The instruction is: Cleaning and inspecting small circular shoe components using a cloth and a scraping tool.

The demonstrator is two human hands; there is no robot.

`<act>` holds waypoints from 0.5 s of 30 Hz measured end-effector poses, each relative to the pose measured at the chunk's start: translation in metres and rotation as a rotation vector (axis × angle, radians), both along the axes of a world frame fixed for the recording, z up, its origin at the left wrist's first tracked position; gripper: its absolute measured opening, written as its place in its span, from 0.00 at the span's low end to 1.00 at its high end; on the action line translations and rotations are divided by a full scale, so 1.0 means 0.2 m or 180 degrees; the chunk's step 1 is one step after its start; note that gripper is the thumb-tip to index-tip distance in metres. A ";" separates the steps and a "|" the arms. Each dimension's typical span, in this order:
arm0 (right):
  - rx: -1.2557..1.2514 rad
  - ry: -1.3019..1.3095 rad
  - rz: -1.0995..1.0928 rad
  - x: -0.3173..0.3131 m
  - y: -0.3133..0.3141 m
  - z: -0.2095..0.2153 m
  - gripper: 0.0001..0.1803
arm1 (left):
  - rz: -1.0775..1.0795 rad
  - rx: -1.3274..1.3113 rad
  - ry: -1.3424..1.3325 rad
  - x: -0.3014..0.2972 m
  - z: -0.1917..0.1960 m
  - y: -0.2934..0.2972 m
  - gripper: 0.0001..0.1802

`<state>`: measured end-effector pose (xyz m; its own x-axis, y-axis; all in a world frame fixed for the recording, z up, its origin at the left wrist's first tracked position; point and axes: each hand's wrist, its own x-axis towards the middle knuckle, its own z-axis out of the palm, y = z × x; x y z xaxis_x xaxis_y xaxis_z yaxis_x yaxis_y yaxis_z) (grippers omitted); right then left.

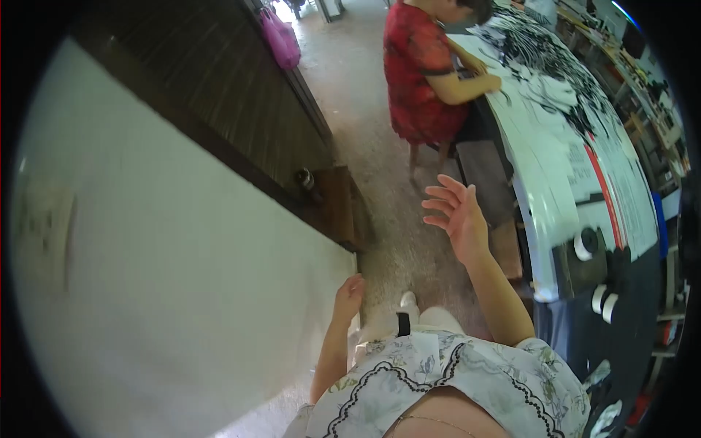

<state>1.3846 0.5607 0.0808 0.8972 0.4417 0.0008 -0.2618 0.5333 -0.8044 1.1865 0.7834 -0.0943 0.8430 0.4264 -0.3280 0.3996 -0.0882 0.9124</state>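
Note:
My right hand is raised over the floor, palm turned partly up and fingers spread, with nothing in it. It is left of the long table and apart from it. My left hand hangs low beside the end of the white wall. Its fingers are loosely bent and partly hidden, and I see no object in it. Below my hands one light-coloured shoe shows on the floor.
A person in red works at the table's far left edge, among many black strips. White and black rolls sit at its near end. A brown wooden stool stands by the dark door. A pink bag hangs further off.

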 end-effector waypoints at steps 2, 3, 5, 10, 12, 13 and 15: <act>-0.0054 -0.0010 -0.0048 0.34 0.15 0.03 0.33 | 0.0131 -0.0147 -0.0115 0.34 0.08 0.09 0.18; -0.0073 0.0055 -0.0047 0.51 0.22 0.01 0.32 | 0.0201 -0.0326 -0.0240 0.53 0.13 0.13 0.16; -0.0090 0.0115 0.0006 0.84 0.37 0.00 0.32 | 0.0300 -0.0228 -0.0336 0.85 0.19 0.25 0.10; 0.0089 -0.0078 0.0324 1.66 0.78 0.02 0.32 | 0.0995 0.0609 -0.0328 1.52 0.26 0.57 0.21; 0.0109 -0.0013 0.0448 1.99 0.96 -0.02 0.32 | 0.1461 0.0609 -0.0190 1.84 0.32 0.69 0.26; 0.0069 0.0154 0.0491 2.13 1.05 -0.04 0.32 | 0.1478 0.0644 -0.0208 1.98 0.32 0.78 0.26; 0.0039 0.0188 0.0552 2.35 1.23 0.03 0.32 | 0.1939 -0.0336 -0.0622 2.19 0.33 0.90 0.30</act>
